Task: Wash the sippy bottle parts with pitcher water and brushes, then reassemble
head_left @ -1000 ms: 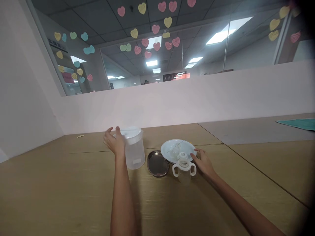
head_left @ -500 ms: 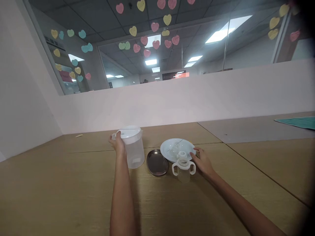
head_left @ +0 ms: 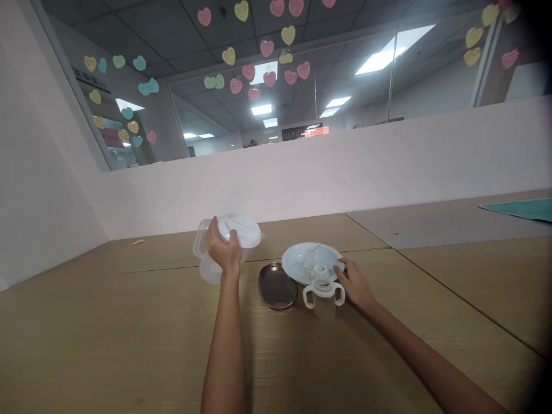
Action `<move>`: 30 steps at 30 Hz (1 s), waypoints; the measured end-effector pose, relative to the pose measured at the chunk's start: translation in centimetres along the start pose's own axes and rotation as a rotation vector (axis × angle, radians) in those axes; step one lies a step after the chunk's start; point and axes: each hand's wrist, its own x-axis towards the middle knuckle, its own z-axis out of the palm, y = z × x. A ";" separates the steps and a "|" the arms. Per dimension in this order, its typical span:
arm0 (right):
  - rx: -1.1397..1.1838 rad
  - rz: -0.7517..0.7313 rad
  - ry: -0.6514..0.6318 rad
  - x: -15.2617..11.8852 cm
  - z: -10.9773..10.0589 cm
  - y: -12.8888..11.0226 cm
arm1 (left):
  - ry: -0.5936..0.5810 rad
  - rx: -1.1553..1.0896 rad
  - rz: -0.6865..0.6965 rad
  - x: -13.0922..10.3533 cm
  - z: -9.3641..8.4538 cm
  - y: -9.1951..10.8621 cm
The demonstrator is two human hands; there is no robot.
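Note:
My left hand (head_left: pixel 224 250) is closed on a translucent plastic pitcher (head_left: pixel 210 270) near its white lid (head_left: pixel 241 229). The pitcher tilts to the right, its base swung to the left, and my hand hides part of its body. At the right rim of a white plate (head_left: pixel 291 255), my right hand (head_left: pixel 354 284) pinches the edge between thumb and fingers. Clear items (head_left: pixel 307 263) that I cannot make out well lie on the plate. Just in front of it stands a clear bottle (head_left: pixel 324 307) with two white handles. A dark oval metal tray (head_left: pixel 277 287) rests between pitcher and plate.
The wooden table (head_left: pixel 150 333) has seams between its panels. Behind it rises a white wall (head_left: pixel 302 178) below a window with heart-shaped notes. A teal cloth (head_left: pixel 524 208) lies at the far right, and a small flat piece (head_left: pixel 138 242) at the back left.
My left hand has moved right and tipped the pitcher from upright to tilted rightward, its lid now turned toward me. The right hand, plate, bottle and tray keep their places.

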 end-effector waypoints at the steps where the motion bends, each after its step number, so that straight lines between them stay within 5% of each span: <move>1: -0.003 -0.009 0.003 0.0 0.0 0.0 | -0.040 0.013 0.086 -0.3 0.2 0.8; 7: 0.000 -0.053 0.023 0.0 0.2 0.4 | -0.281 -0.014 0.333 -1.8 1.2 3.6; 16: -0.010 -0.042 -0.011 0.0 0.0 0.2 | -0.367 -0.016 0.428 -3.8 2.3 4.7; 25: 0.001 -0.046 -0.019 0.1 0.2 0.4 | -0.346 -0.034 0.356 -3.5 2.2 4.6; 30: -0.001 -0.045 -0.033 0.2 0.3 0.6 | -0.305 -0.199 0.113 -3.1 2.3 3.6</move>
